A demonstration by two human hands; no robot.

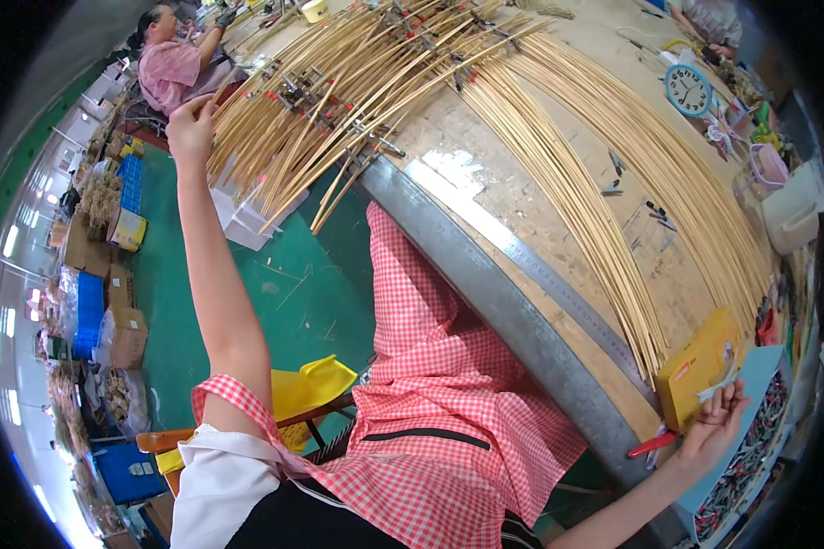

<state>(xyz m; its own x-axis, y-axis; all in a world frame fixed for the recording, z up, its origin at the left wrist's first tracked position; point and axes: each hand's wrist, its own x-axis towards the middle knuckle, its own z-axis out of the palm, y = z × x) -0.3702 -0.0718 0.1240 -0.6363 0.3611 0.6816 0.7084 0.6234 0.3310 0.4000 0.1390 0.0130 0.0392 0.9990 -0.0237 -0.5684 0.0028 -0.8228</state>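
My left hand (190, 130) is raised at the upper left, closed, beside the near ends of a bundle of thin bamboo sticks (238, 151). What its fingers hold, if anything, cannot be made out. At the lower right, my right hand (712, 428) has curled fingers by a yellow box (696, 366), next to a whitish scrap (716, 388). Whether it grips that scrap is unclear. A red-handled tool (652, 446) lies close to this hand. Small clamps (293, 90) sit among the sticks. Two more rows of sticks (568, 188) stretch across the table.
A long steel ruler (531, 261) lies along the table's metal edge (485, 288). Black clips (659, 215) rest between the stick rows. A light-blue box (737, 457) of small clips stands at the right, below a round clock (688, 90). Another person (169, 64) works at far left.
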